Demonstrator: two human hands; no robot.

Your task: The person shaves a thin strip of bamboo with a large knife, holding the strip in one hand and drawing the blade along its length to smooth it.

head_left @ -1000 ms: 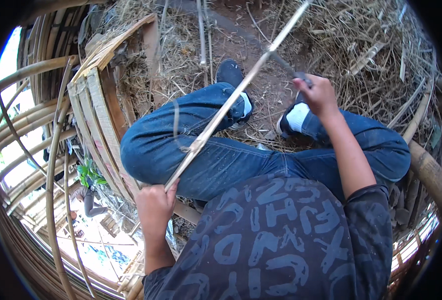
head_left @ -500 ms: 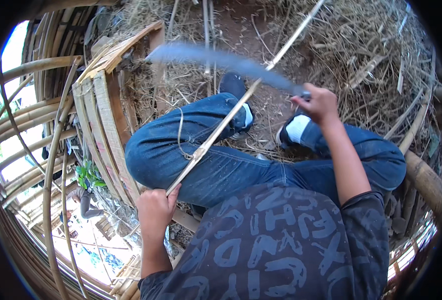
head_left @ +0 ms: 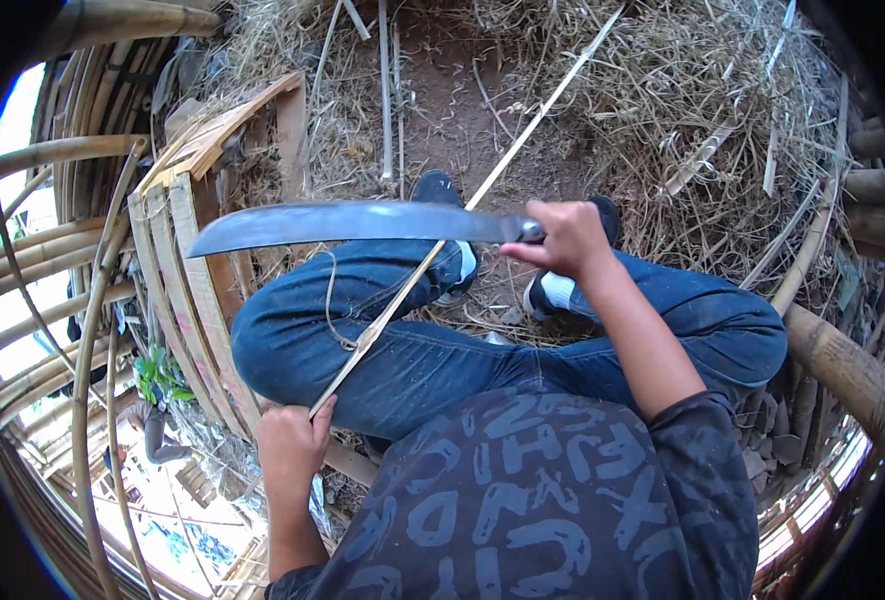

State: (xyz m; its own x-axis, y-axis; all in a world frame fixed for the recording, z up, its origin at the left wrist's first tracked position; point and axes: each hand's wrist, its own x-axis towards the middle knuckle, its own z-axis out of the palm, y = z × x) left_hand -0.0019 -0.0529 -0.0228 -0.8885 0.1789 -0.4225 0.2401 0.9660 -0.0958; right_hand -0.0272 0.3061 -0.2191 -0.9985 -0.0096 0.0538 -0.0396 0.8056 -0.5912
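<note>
My left hand [head_left: 290,440] is closed around the near end of a long, thin bamboo strip [head_left: 518,143]. The strip lies across my left thigh and runs away to the far right, past my feet. A thin curled shaving hangs off it above the thigh. In my right hand [head_left: 565,238] is the handle of a machete [head_left: 347,222], gripped in closed fingers. Its long blade points left and crosses above the strip near my left shin. I cannot tell whether blade and strip touch.
A wooden slatted crate [head_left: 177,270] stands to my left. Dry straw and shavings [head_left: 662,130] cover much of the ground. A thick bamboo pole [head_left: 842,365] lies at my right knee. Bamboo framing [head_left: 82,280] rises at the left, with another person [head_left: 157,430] beyond it.
My right hand has moved left and a little nearer with the machete. The blade swung nearer and now lies almost level across the view. My left hand keeps its hold on the strip.
</note>
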